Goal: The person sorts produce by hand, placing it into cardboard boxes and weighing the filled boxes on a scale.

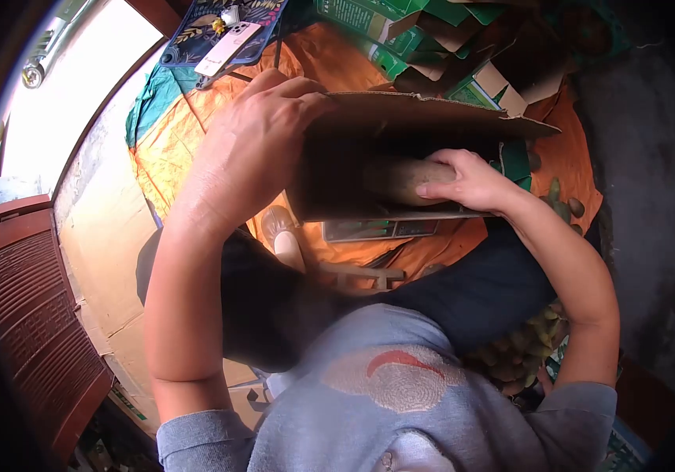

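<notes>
A cardboard box stands in front of me, its opening facing up toward me and its inside dark. My left hand is closed over the box's upper left edge. Inside the box, my right hand has its thumb and fingers around a pale oblong thing that looks like a large fruit; its far end fades into shadow. Under the box's near side a digital scale with a lit display shows.
Green printed cartons are heaped at the back. A folding stool carries a phone. An orange sheet covers the floor. Greenish-brown fruits lie by my right leg, with more beyond. A brown slatted panel stands left.
</notes>
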### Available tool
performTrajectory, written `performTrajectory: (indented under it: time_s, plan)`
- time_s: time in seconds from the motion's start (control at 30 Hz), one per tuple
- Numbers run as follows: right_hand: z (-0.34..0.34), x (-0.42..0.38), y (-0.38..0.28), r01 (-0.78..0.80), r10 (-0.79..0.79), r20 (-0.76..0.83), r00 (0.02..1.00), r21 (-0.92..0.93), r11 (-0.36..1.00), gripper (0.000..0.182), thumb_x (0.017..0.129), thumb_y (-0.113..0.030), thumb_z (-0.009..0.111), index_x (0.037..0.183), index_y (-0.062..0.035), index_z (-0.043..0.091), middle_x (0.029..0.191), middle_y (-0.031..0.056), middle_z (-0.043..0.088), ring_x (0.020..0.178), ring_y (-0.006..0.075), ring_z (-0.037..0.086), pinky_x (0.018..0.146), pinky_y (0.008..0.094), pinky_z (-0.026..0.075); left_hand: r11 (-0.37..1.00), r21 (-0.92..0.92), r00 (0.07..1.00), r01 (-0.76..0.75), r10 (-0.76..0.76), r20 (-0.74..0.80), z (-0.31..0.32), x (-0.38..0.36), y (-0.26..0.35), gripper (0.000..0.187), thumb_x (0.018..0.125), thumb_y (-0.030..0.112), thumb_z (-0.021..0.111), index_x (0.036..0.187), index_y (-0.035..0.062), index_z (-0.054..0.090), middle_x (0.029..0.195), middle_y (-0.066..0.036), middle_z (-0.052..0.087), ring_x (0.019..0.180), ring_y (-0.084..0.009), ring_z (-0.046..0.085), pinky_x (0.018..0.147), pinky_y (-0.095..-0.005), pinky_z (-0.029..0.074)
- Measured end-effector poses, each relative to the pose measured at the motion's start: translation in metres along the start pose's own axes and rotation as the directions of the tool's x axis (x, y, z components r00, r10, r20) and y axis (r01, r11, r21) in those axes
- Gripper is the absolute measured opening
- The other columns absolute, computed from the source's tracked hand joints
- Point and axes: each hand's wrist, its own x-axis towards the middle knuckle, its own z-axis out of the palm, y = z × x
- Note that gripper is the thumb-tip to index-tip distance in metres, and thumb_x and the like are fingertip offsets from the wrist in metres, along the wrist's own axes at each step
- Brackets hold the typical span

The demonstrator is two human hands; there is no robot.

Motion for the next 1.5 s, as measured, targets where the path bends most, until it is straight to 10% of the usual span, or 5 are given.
performTrajectory:
  time_s: [0.4, 0.73, 1.13, 1.23, 1.5]
  plan:
    - [-0.013, 0.002, -0.005, 0.306, -0.318, 0.062, 0.946, 0.156, 0.939, 0.035, 0.093, -0.020, 0.050, 0.120, 0.0015, 0.051, 0.112, 0.0175, 0.059, 0.107, 0.0268, 0.057, 0.091, 0.0326, 0.044, 1.000, -0.016, 1.000, 0.011, -0.011, 0.019, -0.002, 0.000, 0.001, 0.038, 0.069, -0.008, 0.059, 0.105, 0.0039, 0.060, 0.107, -0.008, 0.060, 0.104, -0.0282, 0.052, 0.090, -0.0373, 0.044]
    - [-0.066, -0.228, 0.098, 0.594, 0.002, -0.842, 0.539, 0.382, 0.708, 0.037, 0.095, -0.016, 0.044, 0.123, 0.0077, 0.044, 0.112, 0.0208, 0.058, 0.104, 0.0243, 0.057, 0.095, 0.0357, 0.043, 0.997, -0.071, 1.000, -0.011, 0.012, 0.025, 0.001, 0.000, 0.004, 0.040, 0.069, -0.011, 0.057, 0.106, 0.0038, 0.060, 0.108, -0.010, 0.059, 0.104, -0.0283, 0.052, 0.089, -0.0359, 0.044]
    - [0.150, -0.288, 0.320, -0.164, 0.878, -0.346, 0.331, 0.895, 0.415, 0.062, 0.092, -0.054, 0.039, 0.080, 0.0016, 0.062, 0.059, 0.0072, 0.059, 0.060, 0.0186, 0.061, 0.064, 0.0278, 0.046, 0.997, -0.066, 0.990, 0.030, -0.020, 0.140, 0.015, 0.002, -0.043, 0.040, 0.085, 0.003, 0.058, 0.123, 0.0141, 0.054, 0.122, -0.006, 0.055, 0.104, -0.0203, 0.058, 0.090, -0.0355, 0.046]
    - [0.241, -0.291, 0.383, -0.285, 0.800, -0.355, 0.484, 0.800, 0.528, 0.038, 0.080, 0.005, 0.046, 0.117, -0.0017, 0.053, 0.122, 0.0198, 0.053, 0.094, 0.0231, 0.062, 0.082, 0.0336, 0.047, 0.999, -0.050, 0.986, -0.008, 0.016, 0.164, 0.018, 0.007, -0.045, 0.041, 0.085, 0.004, 0.058, 0.125, 0.0147, 0.053, 0.124, -0.006, 0.054, 0.106, -0.0201, 0.057, 0.091, -0.0348, 0.045]
    - [0.335, -0.243, 0.327, -0.795, 0.805, -0.113, 0.582, 0.131, 0.593, 0.096, 0.059, -0.028, 0.080, 0.140, -0.0205, 0.028, 0.138, 0.0079, 0.037, 0.130, 0.0302, 0.029, 0.107, 0.0403, 0.026, 0.991, -0.098, 0.982, 0.087, -0.070, 0.174, 0.018, 0.010, -0.036, 0.040, 0.085, 0.004, 0.058, 0.124, 0.0118, 0.052, 0.126, -0.006, 0.054, 0.115, -0.0208, 0.051, 0.097, -0.0347, 0.040]
